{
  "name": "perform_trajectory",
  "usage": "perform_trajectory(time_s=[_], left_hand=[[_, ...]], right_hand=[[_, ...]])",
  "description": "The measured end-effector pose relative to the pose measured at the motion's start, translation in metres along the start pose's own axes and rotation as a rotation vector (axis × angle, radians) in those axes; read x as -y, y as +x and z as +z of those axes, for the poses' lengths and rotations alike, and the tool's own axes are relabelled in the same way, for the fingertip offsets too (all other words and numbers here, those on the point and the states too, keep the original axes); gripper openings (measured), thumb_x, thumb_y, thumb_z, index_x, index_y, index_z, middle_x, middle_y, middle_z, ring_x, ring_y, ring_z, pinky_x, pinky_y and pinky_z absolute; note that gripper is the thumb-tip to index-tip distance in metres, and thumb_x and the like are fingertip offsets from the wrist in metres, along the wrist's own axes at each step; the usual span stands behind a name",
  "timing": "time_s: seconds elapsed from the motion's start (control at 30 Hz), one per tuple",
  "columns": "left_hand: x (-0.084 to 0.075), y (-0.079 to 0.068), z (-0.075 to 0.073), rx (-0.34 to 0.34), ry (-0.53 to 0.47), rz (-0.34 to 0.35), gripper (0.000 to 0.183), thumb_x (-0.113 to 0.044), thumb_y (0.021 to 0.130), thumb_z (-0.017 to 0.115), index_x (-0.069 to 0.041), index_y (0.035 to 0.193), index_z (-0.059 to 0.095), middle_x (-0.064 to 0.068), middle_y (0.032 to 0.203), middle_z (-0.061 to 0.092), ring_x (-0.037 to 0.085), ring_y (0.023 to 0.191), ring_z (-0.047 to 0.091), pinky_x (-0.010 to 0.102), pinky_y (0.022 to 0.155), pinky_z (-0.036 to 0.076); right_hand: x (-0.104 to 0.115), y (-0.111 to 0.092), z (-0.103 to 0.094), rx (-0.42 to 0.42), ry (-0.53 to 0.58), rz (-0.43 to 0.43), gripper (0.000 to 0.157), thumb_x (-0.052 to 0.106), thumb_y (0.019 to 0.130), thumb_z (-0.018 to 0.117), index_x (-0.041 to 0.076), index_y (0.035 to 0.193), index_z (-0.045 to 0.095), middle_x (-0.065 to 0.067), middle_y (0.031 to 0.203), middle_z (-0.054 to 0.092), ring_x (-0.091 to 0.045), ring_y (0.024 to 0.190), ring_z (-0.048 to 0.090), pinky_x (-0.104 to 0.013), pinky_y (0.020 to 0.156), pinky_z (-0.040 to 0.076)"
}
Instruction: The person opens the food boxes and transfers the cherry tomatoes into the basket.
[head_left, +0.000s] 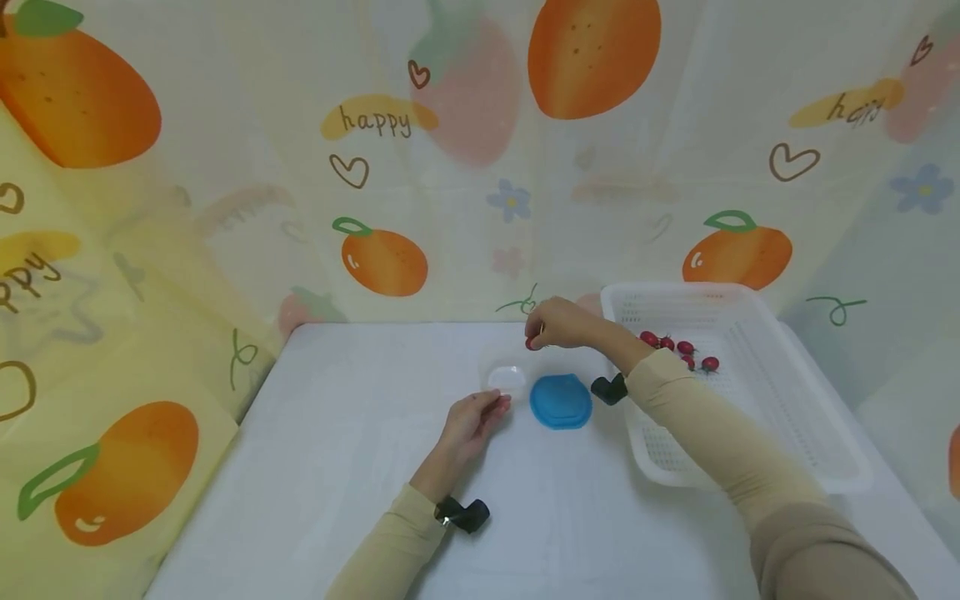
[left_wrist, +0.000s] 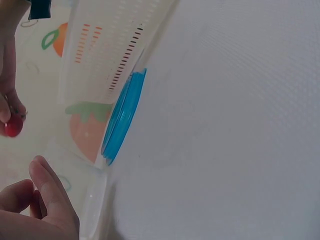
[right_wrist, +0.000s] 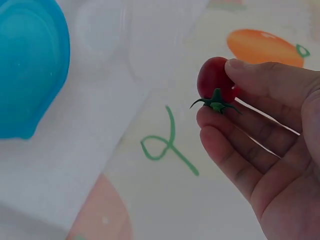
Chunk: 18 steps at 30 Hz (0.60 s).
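Between thumb and fingers my right hand (head_left: 564, 323) pinches a red cherry tomato (right_wrist: 214, 77) with its green stem cap showing in the right wrist view. It holds the tomato in the air, beyond and slightly right of a small clear plastic container (head_left: 507, 377) on the table. My left hand (head_left: 468, 425) lies at the container's near side, fingertips right at its edge and fingers loosely extended. Just right of the container is a blue lid (head_left: 561, 402), flat on the white surface.
A white perforated basket (head_left: 787, 400) stands at the right, under my right forearm. Several cherry tomatoes (head_left: 686, 347) lie in its far left part. A fruit-print curtain (head_left: 450, 192) rises behind the white table (head_left: 330, 417) and along its left side.
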<state>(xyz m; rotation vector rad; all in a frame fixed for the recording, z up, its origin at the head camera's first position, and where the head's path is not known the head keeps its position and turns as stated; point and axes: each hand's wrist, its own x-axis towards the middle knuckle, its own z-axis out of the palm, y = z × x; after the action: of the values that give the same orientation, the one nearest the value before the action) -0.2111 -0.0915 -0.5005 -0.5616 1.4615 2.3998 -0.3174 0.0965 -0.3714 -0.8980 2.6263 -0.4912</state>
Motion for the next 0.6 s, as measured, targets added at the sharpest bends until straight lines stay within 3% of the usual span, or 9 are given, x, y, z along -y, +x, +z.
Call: perform_trajectory(time_s=[0.43,0.6], left_hand=[[0.002,0.002,0.001,0.021,0.003,0.008,0.037,-0.013,0.096,0.060,0.006,0.127,0.054,0.004,0.093,0.072,0.008,0.085,0.069,0.016,0.078,0.057],[0.001,0.002,0.001,0.011,0.000,0.004,0.040,-0.015,0.095,0.061,0.006,0.128,0.054,0.004,0.094,0.072,0.008,0.085,0.069,0.016,0.079,0.057]], right_hand=[[-0.044,-0.053,-0.025,-0.140,0.061,0.102,0.027,0.017,0.090,0.070,0.007,0.115,0.070,-0.009,0.105,0.071,-0.023,0.094,0.063,-0.039,0.087,0.059],[-0.060,-0.070,-0.032,-0.166,0.063,0.102,0.024,0.017,0.090,0.069,0.006,0.112,0.071,-0.009,0.102,0.071,-0.023,0.093,0.063,-0.041,0.087,0.059]])
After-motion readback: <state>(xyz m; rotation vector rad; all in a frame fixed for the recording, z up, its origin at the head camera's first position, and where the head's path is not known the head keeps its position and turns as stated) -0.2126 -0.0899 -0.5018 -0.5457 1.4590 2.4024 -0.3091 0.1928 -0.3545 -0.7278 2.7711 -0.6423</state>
